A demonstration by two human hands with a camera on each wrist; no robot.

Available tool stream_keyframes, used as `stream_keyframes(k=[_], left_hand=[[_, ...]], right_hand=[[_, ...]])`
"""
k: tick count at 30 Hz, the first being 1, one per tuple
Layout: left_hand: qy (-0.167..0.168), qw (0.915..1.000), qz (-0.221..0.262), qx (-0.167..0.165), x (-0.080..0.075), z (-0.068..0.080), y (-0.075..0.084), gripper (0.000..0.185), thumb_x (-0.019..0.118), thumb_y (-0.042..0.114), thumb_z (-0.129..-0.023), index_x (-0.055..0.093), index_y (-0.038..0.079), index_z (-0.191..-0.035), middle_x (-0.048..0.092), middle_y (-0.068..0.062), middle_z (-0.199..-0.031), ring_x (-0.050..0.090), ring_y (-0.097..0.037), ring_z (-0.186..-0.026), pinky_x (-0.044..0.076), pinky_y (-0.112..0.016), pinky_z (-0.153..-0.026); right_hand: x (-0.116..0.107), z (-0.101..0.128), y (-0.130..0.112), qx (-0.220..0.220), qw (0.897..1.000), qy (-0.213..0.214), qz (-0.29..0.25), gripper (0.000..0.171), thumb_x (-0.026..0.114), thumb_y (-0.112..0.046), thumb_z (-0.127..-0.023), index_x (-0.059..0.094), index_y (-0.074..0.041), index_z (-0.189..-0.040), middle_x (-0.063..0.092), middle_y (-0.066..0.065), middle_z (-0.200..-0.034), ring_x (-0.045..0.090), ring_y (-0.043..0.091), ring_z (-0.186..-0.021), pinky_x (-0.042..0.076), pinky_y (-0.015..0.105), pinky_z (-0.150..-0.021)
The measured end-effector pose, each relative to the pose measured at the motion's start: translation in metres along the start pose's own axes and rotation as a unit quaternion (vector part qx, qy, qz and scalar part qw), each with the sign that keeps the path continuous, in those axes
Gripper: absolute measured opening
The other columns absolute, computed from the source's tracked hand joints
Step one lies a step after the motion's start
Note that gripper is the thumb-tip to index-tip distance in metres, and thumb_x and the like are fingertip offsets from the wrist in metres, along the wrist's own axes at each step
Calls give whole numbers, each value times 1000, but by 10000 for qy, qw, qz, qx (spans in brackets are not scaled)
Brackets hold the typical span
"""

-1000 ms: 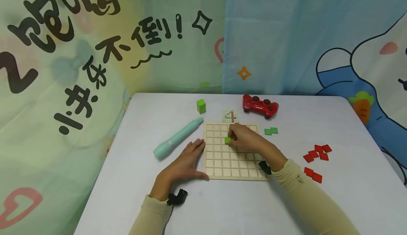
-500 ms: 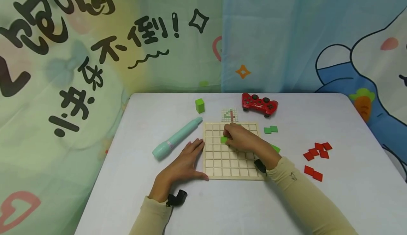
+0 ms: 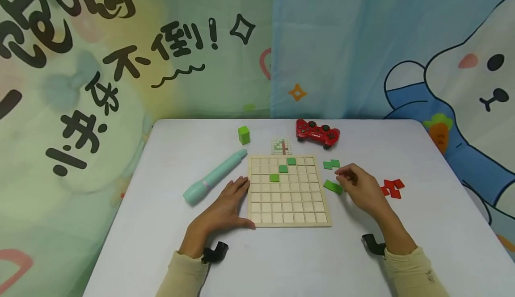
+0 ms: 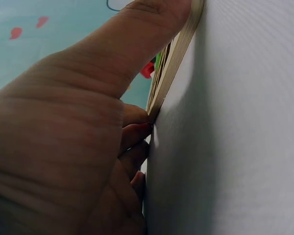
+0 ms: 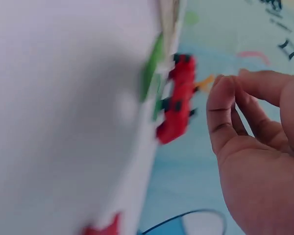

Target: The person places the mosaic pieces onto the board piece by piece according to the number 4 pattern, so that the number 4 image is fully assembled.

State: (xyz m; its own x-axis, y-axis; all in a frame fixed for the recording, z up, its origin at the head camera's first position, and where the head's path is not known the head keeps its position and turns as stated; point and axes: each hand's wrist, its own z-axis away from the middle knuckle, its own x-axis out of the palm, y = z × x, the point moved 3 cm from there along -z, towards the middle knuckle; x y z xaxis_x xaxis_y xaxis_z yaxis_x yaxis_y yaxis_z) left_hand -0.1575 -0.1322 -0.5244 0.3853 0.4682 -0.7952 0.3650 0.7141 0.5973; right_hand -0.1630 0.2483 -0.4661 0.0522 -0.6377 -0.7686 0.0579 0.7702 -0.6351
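Observation:
A wooden grid board (image 3: pixel 293 207) lies on the table with three green tiles in its squares, stepping diagonally; the lowest is a lighter green tile (image 3: pixel 274 177). My left hand (image 3: pixel 221 207) rests along the board's left edge, fingers spread and thumb at the near corner. In the left wrist view, the thumb (image 4: pixel 132 39) lies against the board's edge. My right hand (image 3: pixel 360 190) is right of the board, fingers loosely bent and nothing visible between them. It is beside light green tiles (image 3: pixel 333 186) lying together. In the right wrist view, the thumb and index fingertips nearly meet.
Two green tiles (image 3: pixel 327 165) lie above the light green ones. Several red tiles (image 3: pixel 395 193) lie right of my right hand, partly hidden. Behind the board are a small pattern card (image 3: pixel 280 146), red game controller (image 3: pixel 317 133) and green block (image 3: pixel 243 135). A teal tube (image 3: pixel 215 176) lies left.
My right hand has let go of the light green tile, which now sits in a board square, and has moved right off the board. The left hand stays at the edge.

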Motion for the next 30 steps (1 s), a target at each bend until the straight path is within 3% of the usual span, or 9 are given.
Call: stream_keyframes(k=[4,11,17,30], left_hand=[[-17,10000,51,48,-3,0,-1,130,99,51,-70,28,5,-169,22,-14,-179,19,-35,-168,17,-51,-138],[-65,9999,86,17,-1,1,-1,130,99,49,-69,28,4,-168,22,-15,-179,19,-35,-168,16,-51,-138],[-20,9999,136,-37,-2,4,0,129,100,49,-69,29,5,-169,23,-13,-179,19,-37,-167,17,-52,-138],[-49,9999,127,-71,-3,4,1,129,99,49,-70,27,8,-170,21,-12,-179,18,-38,-167,18,-51,-138]], right_hand=[[7,5,23,384,9992,65,-29,31,62,-26,-109,63,-6,-134,65,15,-111,58,25,-95,51,20,-67],[19,6,40,42,9990,-154,418,37,74,-18,-101,64,2,-129,61,18,-115,59,26,-98,49,21,-75],[22,6,38,-117,9981,-156,577,40,80,-14,-95,64,4,-126,57,17,-108,56,24,-95,47,21,-72],[17,6,30,64,9972,-229,704,36,78,-14,-97,64,3,-125,59,17,-108,57,26,-94,54,30,-75]])
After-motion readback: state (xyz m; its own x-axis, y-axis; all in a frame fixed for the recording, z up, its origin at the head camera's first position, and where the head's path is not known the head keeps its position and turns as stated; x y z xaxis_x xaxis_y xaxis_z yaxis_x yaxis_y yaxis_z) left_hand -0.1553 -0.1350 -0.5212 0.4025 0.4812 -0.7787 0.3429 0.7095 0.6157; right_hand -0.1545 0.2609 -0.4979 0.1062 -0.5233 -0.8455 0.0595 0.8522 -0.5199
